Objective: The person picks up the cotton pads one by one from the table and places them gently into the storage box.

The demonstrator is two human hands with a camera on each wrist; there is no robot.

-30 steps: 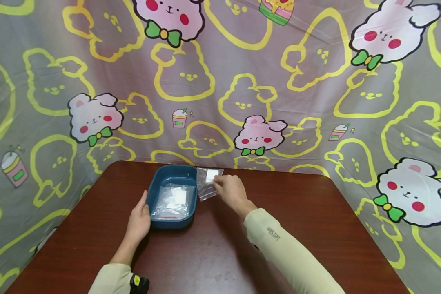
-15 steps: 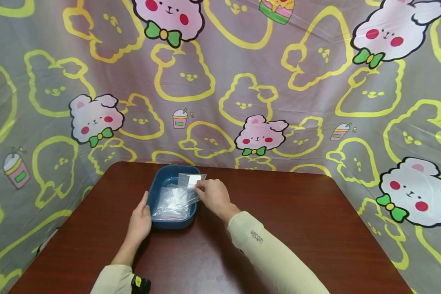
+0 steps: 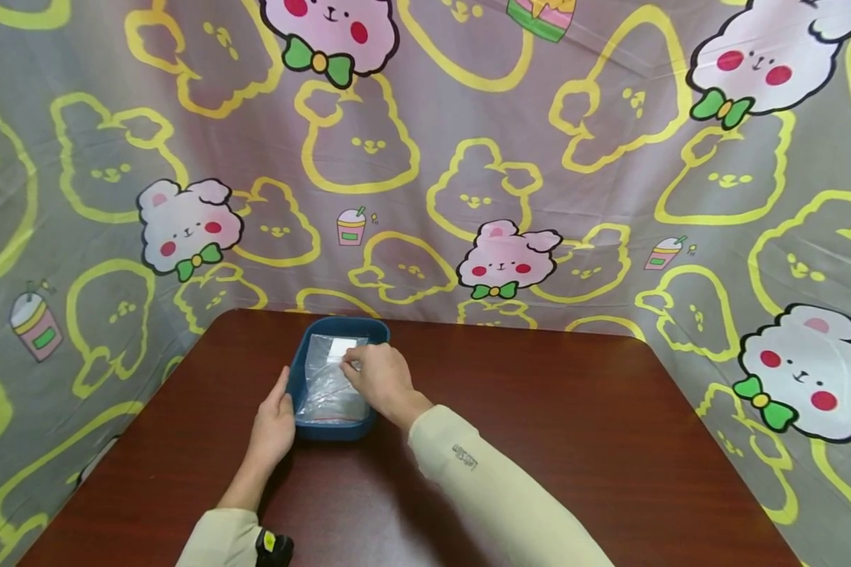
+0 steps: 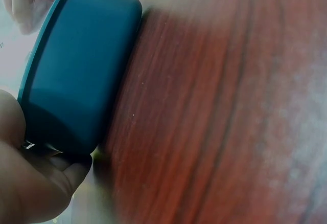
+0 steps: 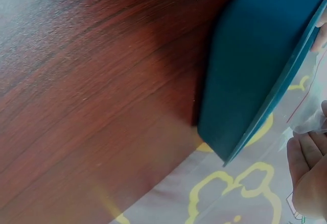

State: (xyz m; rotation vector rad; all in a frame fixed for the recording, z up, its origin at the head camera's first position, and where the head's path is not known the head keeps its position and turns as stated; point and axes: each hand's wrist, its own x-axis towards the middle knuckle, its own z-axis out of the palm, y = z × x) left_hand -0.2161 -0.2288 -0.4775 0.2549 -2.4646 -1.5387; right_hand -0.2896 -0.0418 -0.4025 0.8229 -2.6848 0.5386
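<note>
A blue plastic tray (image 3: 333, 431) stands on the table and holds clear zip-lock bags (image 3: 319, 394), which overlap so that I cannot count them. My left hand (image 3: 273, 429) grips the tray's left side; the left wrist view has its thumb (image 4: 9, 116) at the rim and its fingers (image 4: 76, 173) round the outer wall. Over the tray, my right hand (image 3: 381, 376) pinches a clear zip-lock bag with a white label (image 3: 338, 349). That bag lies over those in the tray; whether it rests on them is unclear. In the right wrist view the right hand (image 5: 309, 173) shows at the edge.
The dark red-brown wooden table (image 3: 525, 409) extends to the right and in front of the tray. A patterned cloth curtain (image 3: 411, 157) hangs behind the table's back edge and along both sides.
My right hand has carried the labelled zip-lock bag leftward, from beside the tray's right rim to over the tray. The left hand has stayed on the tray's left side.
</note>
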